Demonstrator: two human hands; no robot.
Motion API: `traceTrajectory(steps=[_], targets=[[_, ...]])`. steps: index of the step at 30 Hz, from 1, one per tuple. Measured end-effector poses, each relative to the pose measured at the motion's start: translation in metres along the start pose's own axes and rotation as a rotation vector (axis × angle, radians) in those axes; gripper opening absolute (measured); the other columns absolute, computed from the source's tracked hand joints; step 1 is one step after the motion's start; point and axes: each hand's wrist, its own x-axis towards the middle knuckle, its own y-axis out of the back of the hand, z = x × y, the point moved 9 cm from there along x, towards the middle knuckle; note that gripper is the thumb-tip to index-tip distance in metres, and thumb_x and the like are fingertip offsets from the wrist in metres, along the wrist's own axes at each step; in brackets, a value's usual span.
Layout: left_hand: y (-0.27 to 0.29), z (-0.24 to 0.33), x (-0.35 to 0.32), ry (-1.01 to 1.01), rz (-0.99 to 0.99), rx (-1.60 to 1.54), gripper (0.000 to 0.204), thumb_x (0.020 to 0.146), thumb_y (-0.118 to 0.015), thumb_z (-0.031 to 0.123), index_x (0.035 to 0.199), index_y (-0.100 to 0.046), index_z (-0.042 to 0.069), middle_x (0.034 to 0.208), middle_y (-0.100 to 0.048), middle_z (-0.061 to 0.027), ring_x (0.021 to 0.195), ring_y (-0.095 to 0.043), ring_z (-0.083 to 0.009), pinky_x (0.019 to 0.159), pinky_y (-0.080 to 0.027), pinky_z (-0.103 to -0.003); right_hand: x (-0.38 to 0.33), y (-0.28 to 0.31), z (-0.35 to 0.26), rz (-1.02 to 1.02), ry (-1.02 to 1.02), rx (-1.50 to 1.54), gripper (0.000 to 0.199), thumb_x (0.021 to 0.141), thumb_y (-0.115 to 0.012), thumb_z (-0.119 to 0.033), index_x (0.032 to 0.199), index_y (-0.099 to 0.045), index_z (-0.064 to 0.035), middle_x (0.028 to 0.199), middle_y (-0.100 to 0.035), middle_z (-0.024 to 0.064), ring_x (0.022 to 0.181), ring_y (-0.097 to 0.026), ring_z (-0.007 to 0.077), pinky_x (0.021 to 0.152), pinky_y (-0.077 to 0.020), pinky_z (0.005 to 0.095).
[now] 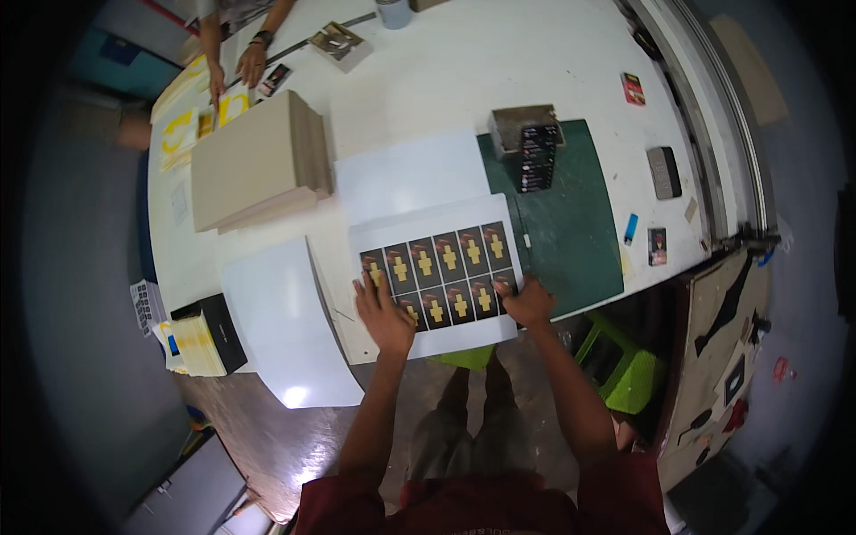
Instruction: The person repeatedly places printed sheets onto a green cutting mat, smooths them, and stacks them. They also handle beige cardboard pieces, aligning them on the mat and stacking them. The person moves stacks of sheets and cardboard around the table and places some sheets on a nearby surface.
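Note:
A white printed sheet (428,341) lies in front of me at the table's near edge. It bears two rows of dark rectangles, each with a gold cross-like shape. My left hand (385,316) rests flat on the sheet's lower left part, fingers spread, covering some of the print. At the sheet's right edge is my right hand (530,303), closed, its thumb side over the print and its other fingers curled beside the green cutting mat (575,209). Behind the printed sheet lies a plain white sheet (410,174).
A thick stack of grey-brown board (250,160) stands left of centre. A curved white sheet (290,321) overhangs the near edge beside a stack of black-and-yellow pieces (209,337). Dark cards lean on a block (524,129) on the mat. Another person's hands (250,64) work at far left.

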Motion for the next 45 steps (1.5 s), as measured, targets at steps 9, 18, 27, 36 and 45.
traceTrajectory(steps=[9, 18, 27, 36, 45], targets=[[-0.047, 0.029, 0.028, 0.093, -0.029, 0.076, 0.066, 0.096, -0.053, 0.041, 0.152, -0.039, 0.008, 0.162, -0.023, -0.0208, 0.150, -0.015, -0.0437, 0.119, -0.007, -0.061, 0.018, 0.021, -0.004, 0.131, 0.094, 0.053, 0.076, 0.087, -0.059, -0.063, 0.122, -0.055, 0.0037, 0.116, -0.062, 0.0321, 0.114, -0.059, 0.0447, 0.096, -0.0383, 0.0626], [-0.066, 0.037, 0.051, 0.012, 0.066, 0.070, 0.065, 0.096, -0.051, 0.041, 0.149, -0.043, 0.004, 0.160, -0.027, -0.0240, 0.149, -0.019, -0.0440, 0.118, -0.006, -0.062, 0.026, -0.002, -0.071, 0.628, 0.844, -0.109, 0.063, 0.091, -0.057, -0.049, 0.140, -0.055, -0.0089, 0.151, -0.042, 0.0224, 0.143, -0.034, 0.0412, 0.113, -0.0237, 0.0651], [-0.107, 0.036, 0.028, -0.064, 0.164, 0.111, 0.057, 0.099, -0.042, 0.042, 0.141, -0.053, 0.003, 0.152, -0.038, -0.0285, 0.145, -0.029, -0.0439, 0.118, -0.012, -0.059, 0.057, -0.040, -0.068, 0.548, 0.827, -0.131, 0.065, 0.085, -0.061, -0.044, 0.138, -0.055, -0.0057, 0.150, -0.043, 0.0219, 0.142, -0.036, 0.0410, 0.111, -0.0262, 0.0638], [-0.113, 0.002, 0.014, 0.026, 0.065, 0.117, 0.068, 0.094, -0.050, 0.049, 0.147, -0.047, 0.006, 0.155, -0.033, -0.0273, 0.147, -0.025, -0.0433, 0.117, -0.013, -0.061, 0.033, -0.077, -0.086, 0.440, 0.823, -0.298, 0.067, 0.086, -0.063, -0.048, 0.133, -0.056, -0.0008, 0.145, -0.042, 0.0281, 0.137, -0.036, 0.0469, 0.111, -0.0222, 0.0672], [-0.056, -0.002, 0.026, -0.005, -0.081, -0.111, 0.071, 0.097, -0.050, 0.047, 0.149, -0.039, 0.000, 0.157, -0.022, -0.0340, 0.148, -0.010, -0.0520, 0.115, 0.000, -0.067, 0.003, -0.048, -0.122, 0.512, 0.919, -0.247, 0.062, 0.085, -0.064, -0.046, 0.126, -0.057, 0.0001, 0.138, -0.044, 0.0297, 0.131, -0.040, 0.0462, 0.105, -0.0307, 0.0633]])
